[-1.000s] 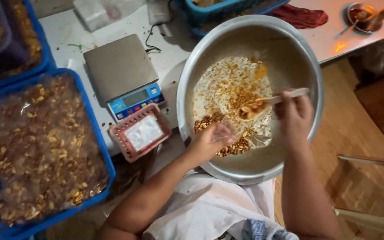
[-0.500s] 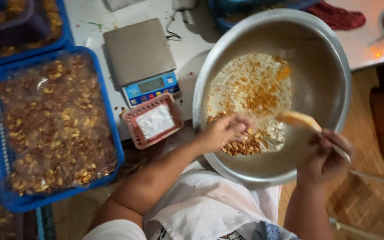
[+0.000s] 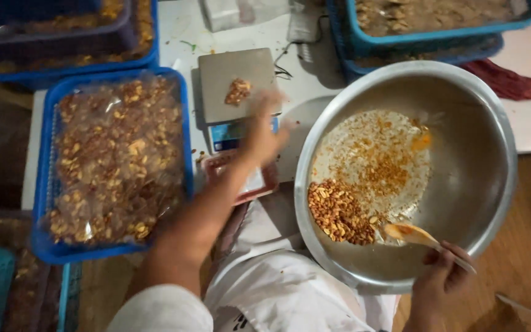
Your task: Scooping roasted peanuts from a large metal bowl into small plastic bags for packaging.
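A big steel bowl [image 3: 487, 184] rests on my lap and the table edge, with roasted peanuts [image 3: 339, 212] heaped at its near left and crumbs over the bottom. My right hand [image 3: 440, 273] grips a wooden spoon [image 3: 410, 233] whose tip lies in the bowl beside the peanuts. My left hand [image 3: 264, 132], blurred, hovers over the front of a small kitchen scale [image 3: 219, 92], fingers apart. A small pile of peanuts [image 3: 238, 91] lies on the scale's plate. A small pink tray [image 3: 259, 184] sits under my left forearm.
A blue crate [image 3: 44, 246] of bagged peanut snacks stands to the left. More blue crates [image 3: 437, 31] with snacks line the back of the white table [image 3: 179, 31]. A red cloth [image 3: 505, 83] lies at the back right. Wooden floor shows on the right.
My left hand left the bowl and moved to the scale, where a small pile of peanuts now lies. My right hand stayed at the bowl's near rim with the spoon.
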